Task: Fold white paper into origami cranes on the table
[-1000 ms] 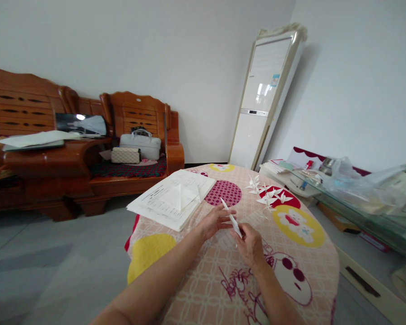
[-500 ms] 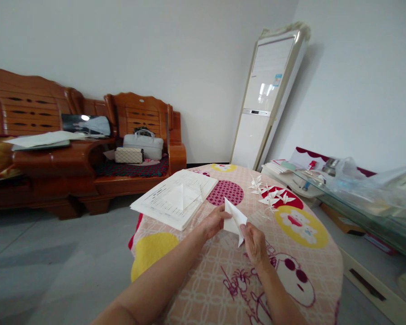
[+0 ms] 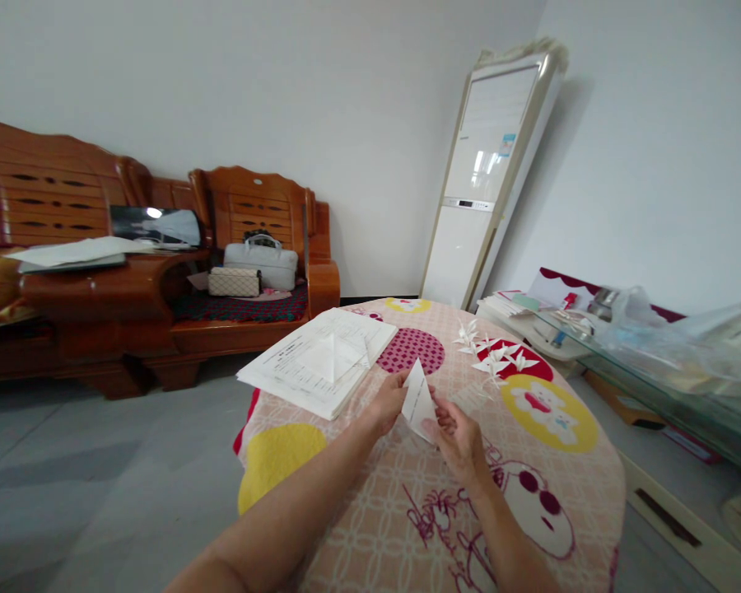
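Observation:
I hold a small white folded paper, triangular in shape, upright above a round table covered with a pink patterned cloth. My left hand pinches its left edge. My right hand grips its lower right corner with closed fingers. Several finished white paper cranes lie on the cloth beyond my hands. A stack of printed sheets with a folded white square on top rests at the table's far left.
A wooden sofa with bags stands at the left against the wall. A tall white air conditioner leans in the corner. At the right, a glass-topped low table carries plastic bags and clutter.
The paper went from a thin edge-on strip to a broad flap and now stands as a narrower triangle between both hands. My hands stayed in nearly the same place.

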The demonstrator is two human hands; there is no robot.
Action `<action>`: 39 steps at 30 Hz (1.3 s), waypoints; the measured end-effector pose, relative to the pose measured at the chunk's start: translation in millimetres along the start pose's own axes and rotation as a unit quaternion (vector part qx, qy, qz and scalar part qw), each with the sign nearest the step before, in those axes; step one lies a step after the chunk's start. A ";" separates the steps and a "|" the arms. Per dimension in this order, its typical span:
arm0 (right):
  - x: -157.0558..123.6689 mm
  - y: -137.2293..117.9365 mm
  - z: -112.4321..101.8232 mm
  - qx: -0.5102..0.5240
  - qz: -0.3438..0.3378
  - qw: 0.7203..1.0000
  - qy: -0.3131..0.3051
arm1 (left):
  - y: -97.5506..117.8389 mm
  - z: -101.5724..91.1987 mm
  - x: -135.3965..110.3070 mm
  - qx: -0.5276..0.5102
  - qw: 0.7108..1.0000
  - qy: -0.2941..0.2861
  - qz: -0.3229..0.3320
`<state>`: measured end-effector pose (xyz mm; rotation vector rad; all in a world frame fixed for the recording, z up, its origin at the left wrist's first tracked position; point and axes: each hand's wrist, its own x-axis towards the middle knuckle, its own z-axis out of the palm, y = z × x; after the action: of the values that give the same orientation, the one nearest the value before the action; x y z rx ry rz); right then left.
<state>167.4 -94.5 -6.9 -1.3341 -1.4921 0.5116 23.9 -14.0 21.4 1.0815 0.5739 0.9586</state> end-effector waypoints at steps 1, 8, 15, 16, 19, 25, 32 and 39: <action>0.1 1.1 2.6 -0.018 -0.017 1.000 0.006 | -1.1 0.5 0.7 0.009 1.000 0.016 0.014; 1.6 10.8 17.0 -0.133 -0.126 0.982 0.038 | -5.5 4.1 1.9 0.074 0.993 0.063 0.074; 2.7 9.9 7.6 0.003 0.065 0.995 0.079 | -5.2 -1.5 1.1 0.029 0.999 0.032 0.030; 3.4 10.2 6.1 0.054 0.100 0.990 0.088 | -3.8 -2.6 1.0 0.017 1.000 0.021 0.015; 4.8 10.1 2.9 0.208 0.194 0.954 0.096 | 1.4 -5.8 0.8 -0.013 0.999 -0.011 -0.032; 3.8 8.9 -0.5 0.255 0.225 0.938 0.063 | 3.9 -12.5 0.8 0.005 0.995 -0.043 -0.095; 1.5 2.4 1.8 0.259 0.219 0.941 0.017 | 1.0 -11.7 -0.3 0.039 0.995 0.021 -0.093; -1.6 -2.6 -8.4 0.205 0.318 0.925 -0.035 | -1.4 -21.2 6.2 0.062 0.991 0.084 -0.084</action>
<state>173.3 -99.3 -2.1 -1.4469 -0.8989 1.2245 10.7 1.1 12.1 1.0483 0.8595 0.8798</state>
